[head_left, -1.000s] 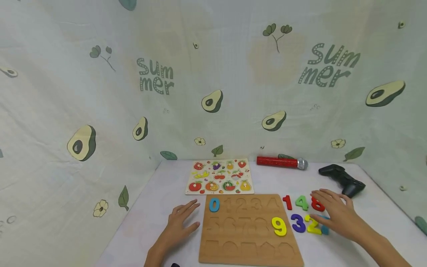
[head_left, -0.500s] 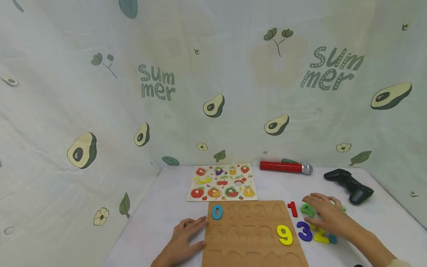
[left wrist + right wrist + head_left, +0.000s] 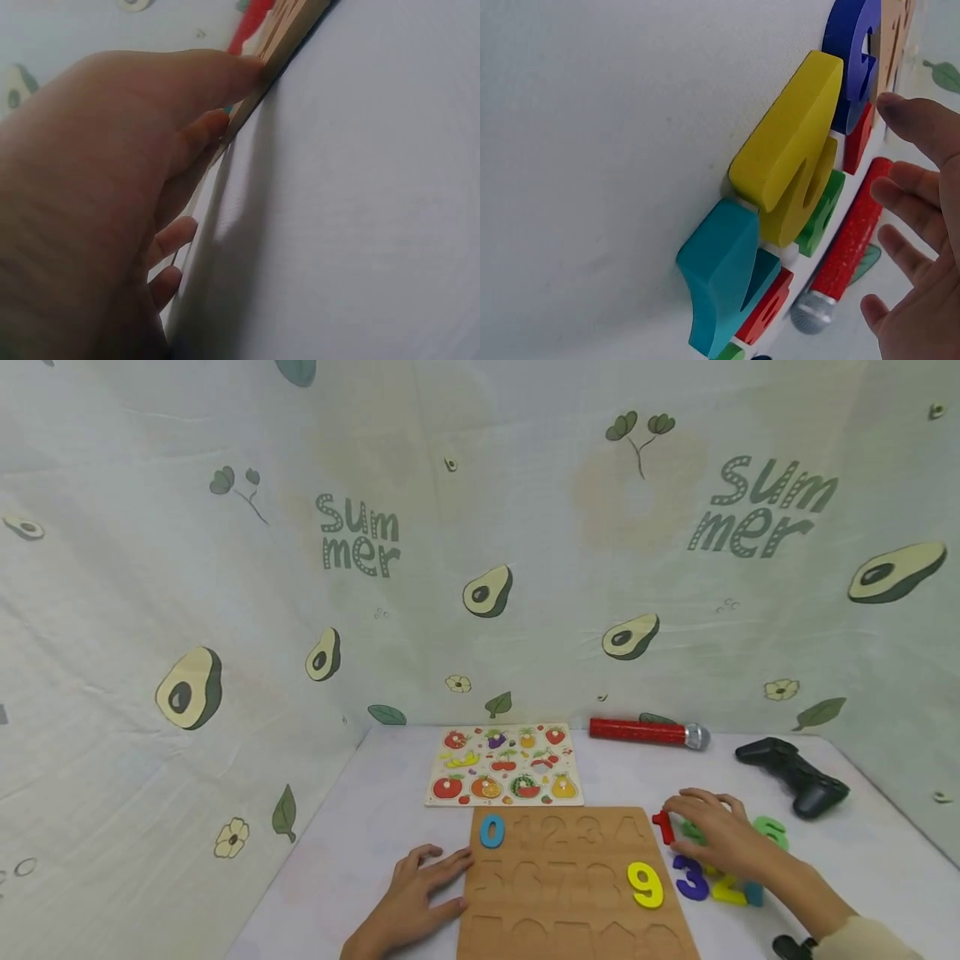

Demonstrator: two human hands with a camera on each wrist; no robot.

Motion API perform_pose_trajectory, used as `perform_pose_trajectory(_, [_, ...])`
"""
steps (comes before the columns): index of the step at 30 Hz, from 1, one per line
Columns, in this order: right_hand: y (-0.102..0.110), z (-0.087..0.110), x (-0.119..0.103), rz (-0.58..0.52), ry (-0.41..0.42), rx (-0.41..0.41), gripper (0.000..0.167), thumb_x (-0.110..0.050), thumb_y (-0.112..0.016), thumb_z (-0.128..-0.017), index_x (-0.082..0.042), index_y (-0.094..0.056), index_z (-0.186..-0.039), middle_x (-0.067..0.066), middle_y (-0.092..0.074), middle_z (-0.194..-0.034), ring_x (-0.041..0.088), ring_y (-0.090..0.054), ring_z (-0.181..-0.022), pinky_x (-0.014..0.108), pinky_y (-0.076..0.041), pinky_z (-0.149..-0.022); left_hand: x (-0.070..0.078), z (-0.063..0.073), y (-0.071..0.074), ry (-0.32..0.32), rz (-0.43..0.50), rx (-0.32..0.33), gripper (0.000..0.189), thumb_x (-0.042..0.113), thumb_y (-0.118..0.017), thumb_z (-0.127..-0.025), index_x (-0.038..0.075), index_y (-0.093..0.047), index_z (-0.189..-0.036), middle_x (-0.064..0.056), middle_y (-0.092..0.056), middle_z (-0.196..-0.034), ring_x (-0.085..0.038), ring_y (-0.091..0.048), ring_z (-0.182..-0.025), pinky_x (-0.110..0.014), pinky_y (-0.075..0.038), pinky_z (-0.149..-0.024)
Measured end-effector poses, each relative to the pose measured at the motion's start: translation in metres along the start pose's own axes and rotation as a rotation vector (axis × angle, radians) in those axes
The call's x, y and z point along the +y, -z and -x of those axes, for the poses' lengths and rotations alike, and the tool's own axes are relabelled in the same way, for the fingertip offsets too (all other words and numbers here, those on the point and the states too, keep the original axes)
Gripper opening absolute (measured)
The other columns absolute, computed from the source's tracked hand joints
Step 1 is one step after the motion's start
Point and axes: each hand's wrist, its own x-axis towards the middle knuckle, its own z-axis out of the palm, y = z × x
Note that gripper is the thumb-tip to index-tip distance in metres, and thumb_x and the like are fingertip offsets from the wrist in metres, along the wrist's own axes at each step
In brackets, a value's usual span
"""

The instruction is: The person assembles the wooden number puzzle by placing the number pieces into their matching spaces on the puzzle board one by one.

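Observation:
My right hand [image 3: 723, 835] hovers over loose number pieces, its fingers spread and fingertips at the red 1 [image 3: 664, 828]. In the right wrist view the thumb is beside the purple 3 [image 3: 849, 60], and nothing is in the fingers. The yellow 2 [image 3: 791, 135], teal 7 [image 3: 720, 262], green 4 [image 3: 823, 214] and red 8 [image 3: 766, 307] lie near it. My left hand [image 3: 412, 897] rests by the wooden number board [image 3: 555, 893], thumb and fingertips at its left edge. A blue 0 [image 3: 492, 832] and yellow 9 [image 3: 646, 885] are on the board.
A fruit puzzle board [image 3: 502, 766] lies behind the number board. At the back are a red microphone [image 3: 637, 731] and a black game controller [image 3: 795, 777]. A green piece [image 3: 771, 830] shows behind my right wrist. Printed cloth [image 3: 540, 527] hangs around the table.
My right hand has moved left from above the red 8 and green 4 to the red 1. My left hand has come in to the board's left edge. The view has shifted slightly.

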Motion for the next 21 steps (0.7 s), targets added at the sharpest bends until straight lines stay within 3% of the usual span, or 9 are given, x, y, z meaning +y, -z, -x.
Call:
perform_pose_trajectory(6, [-0.007,-0.009,0.004,-0.001,0.015,-0.056,0.046,-0.034,-0.082,-0.081,-0.013,-0.068,-0.12,0.013,-0.064,-0.126,0.048,-0.039,-0.13,0.073,-0.019,-0.096,-0.002,-0.003,0.001,0.031,0.023,-0.044,0.058,0.063,-0.053,-0.095,0.04,-0.048,-0.148,0.024,-0.04,-0.152,-0.026,-0.031,-0.134,-0.061,-0.023,-0.103])
perform_pose_trajectory(12, [-0.01,-0.012,0.009,-0.011,0.02,-0.083,0.047,-0.033,-0.082,-0.082,-0.01,-0.07,-0.121,0.017,-0.061,-0.131,0.048,-0.038,-0.133,0.074,-0.02,-0.098,-0.001,-0.009,0.008,0.009,0.041,-0.072,0.057,0.06,-0.054,-0.096,0.038,-0.049,-0.148,0.022,-0.042,-0.151,-0.024,-0.031,-0.132,-0.059,-0.025,-0.101])
perform_pose_trajectory(17, [-0.009,-0.016,0.008,-0.002,0.014,-0.058,0.037,-0.032,-0.085,-0.078,-0.015,-0.072,-0.108,0.013,-0.065,-0.122,0.048,-0.042,-0.127,0.073,-0.022,-0.095,-0.004,-0.011,0.01,-0.034,0.046,-0.047,0.054,0.056,-0.057,-0.096,0.034,-0.053,-0.146,0.02,-0.045,-0.15,-0.023,-0.034,-0.129,-0.055,-0.027,-0.099])
perform_pose_trajectory(21, [-0.006,-0.019,0.004,0.019,0.013,-0.023,0.033,-0.03,-0.088,-0.073,-0.019,-0.073,-0.1,0.012,-0.067,-0.118,0.046,-0.044,-0.124,0.072,-0.023,-0.095,-0.005,-0.009,0.007,-0.023,0.034,-0.023,0.053,0.055,-0.058,-0.096,0.037,-0.054,-0.145,0.021,-0.046,-0.149,-0.021,-0.035,-0.128,-0.054,-0.028,-0.097])
